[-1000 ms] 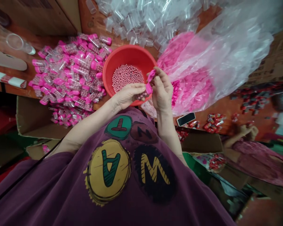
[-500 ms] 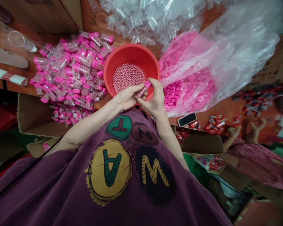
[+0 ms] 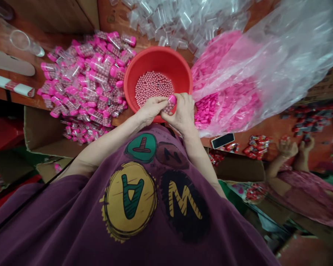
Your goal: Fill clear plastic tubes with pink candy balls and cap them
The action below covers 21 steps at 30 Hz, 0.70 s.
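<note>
Between my two hands is a small clear bottle (image 3: 168,107) of pink beads with a bright pink cap, above the near rim of a red bowl (image 3: 132,59). My left hand (image 3: 152,110) grips its lower part from the left. On the other side, my right hand (image 3: 182,113) is closed against it, thumb low and fingers curled near the cap. Loose pink beads (image 3: 151,88) lie in the bowl. Left of it is a heap of capped, bead-filled bottles (image 3: 91,75). To the right, a clear plastic bag (image 3: 266,70) holds many pink caps (image 3: 207,111).
Empty clear bottles (image 3: 172,24) are piled behind the bowl. A phone (image 3: 222,140) lies at the table's front edge. Cardboard boxes (image 3: 41,129) stand below the edge. Farther right, another person's hands (image 3: 288,147) are near red-wrapped pieces (image 3: 256,146).
My right fingers have moved down from above the cap to beside it, and the cap shows rounder from the top. The other person's hands have moved slightly. The whole view has shifted a little.
</note>
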Available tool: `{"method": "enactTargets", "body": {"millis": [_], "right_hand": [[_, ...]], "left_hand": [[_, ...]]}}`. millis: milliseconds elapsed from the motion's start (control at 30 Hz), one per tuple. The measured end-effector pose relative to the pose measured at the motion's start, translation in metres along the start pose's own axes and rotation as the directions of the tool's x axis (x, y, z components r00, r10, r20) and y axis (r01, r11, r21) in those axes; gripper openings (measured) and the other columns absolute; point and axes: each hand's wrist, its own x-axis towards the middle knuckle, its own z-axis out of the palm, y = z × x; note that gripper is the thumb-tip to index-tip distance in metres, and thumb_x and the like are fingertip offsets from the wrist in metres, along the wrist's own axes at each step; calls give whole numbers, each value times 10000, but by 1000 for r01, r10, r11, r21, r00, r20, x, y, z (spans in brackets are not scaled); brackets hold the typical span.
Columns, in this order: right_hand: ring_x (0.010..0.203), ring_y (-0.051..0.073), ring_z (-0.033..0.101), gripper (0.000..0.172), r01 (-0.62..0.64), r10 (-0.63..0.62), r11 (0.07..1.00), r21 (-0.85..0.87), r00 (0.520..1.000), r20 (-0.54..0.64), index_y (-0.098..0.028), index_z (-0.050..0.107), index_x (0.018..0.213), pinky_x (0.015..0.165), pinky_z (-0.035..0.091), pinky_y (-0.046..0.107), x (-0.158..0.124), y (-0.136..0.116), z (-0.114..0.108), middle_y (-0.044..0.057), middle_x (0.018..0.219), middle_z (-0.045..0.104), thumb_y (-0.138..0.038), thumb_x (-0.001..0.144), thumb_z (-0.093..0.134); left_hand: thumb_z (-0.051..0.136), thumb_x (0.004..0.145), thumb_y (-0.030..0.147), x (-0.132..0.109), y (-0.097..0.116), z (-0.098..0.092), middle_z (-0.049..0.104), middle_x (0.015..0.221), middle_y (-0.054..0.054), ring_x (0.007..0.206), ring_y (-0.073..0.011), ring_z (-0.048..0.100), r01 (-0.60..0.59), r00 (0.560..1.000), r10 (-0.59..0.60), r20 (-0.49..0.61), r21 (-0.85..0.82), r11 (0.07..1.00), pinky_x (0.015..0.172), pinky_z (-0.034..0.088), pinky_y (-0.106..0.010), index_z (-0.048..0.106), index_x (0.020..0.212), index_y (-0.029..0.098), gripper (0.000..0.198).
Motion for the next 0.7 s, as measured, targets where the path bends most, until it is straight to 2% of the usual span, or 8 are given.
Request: {"method": "enactTargets", "body": {"millis": [133,233,333,400,467,533,633,700], "right_hand": [[1260,413,546,490,3,-1,999,-34,998,60,-171,599,1155,1147,465,698,9,3,8,175,1239,619,-510,838,756],[1229,430,551,482,3,5,997,-76,993,116,-155,607,1105,1110,473,698,14,5,17,196,1199,629,-508,815,762],[1198,449,581,510,-20,44,992,-122,979,200,-107,648,1134,1074,489,700,14,6,29,227,1178,659,-479,807,769],[1224,449,600,571,-30,55,995,-99,963,264,-73,656,1272,1070,511,681,13,7,39,251,1252,672,-441,846,753],[1328,434,586,706,-2,0,1000,3,950,313,-80,570,1496,1118,516,657,12,7,49,260,1432,633,-422,901,735],[1415,402,558,793,40,-82,991,131,939,334,-101,462,1628,1190,500,628,11,9,57,249,1552,579,-433,953,711],[1361,359,612,617,31,-110,972,231,935,336,-96,573,1537,1208,515,577,15,15,66,239,1449,657,-441,1028,624],[1267,335,663,455,-4,-73,968,252,953,294,-125,688,1379,1165,551,550,25,24,68,220,1324,717,-417,1050,571]], "left_hand": [[763,940,153,4,-4,-3,729,712,-8,695,-104,658,62,997,-66,-49,-82,995,756,554,-220,733,727,145,215],[690,952,97,10,-13,-4,719,668,-13,650,-101,636,111,987,-126,-99,-145,983,717,533,-210,702,670,143,287],[660,938,63,21,-25,-10,695,631,-12,603,-114,617,174,965,-193,-176,-119,978,672,512,-221,684,656,149,296],[640,917,38,31,-30,-20,671,615,-5,586,-133,607,203,949,-197,-245,-3,979,663,506,-243,670,655,160,290],[620,904,26,38,-25,-35,690,673,-10,651,-157,635,142,940,-68,-334,204,969,716,520,-265,688,700,168,258],[597,930,50,41,-9,-57,760,855,-43,845,-192,702,-11,906,195,-376,439,898,860,546,-296,746,857,172,206],[547,1010,160,37,28,-98,773,1232,-102,1225,-242,686,-197,761,559,-329,704,682,1130,490,-368,744,1174,196,258],[556,1021,227,33,50,-130,730,1345,-118,1360,-277,612,-171,650,681,-337,809,563,1224,420,-422,714,1256,216,283]]}}
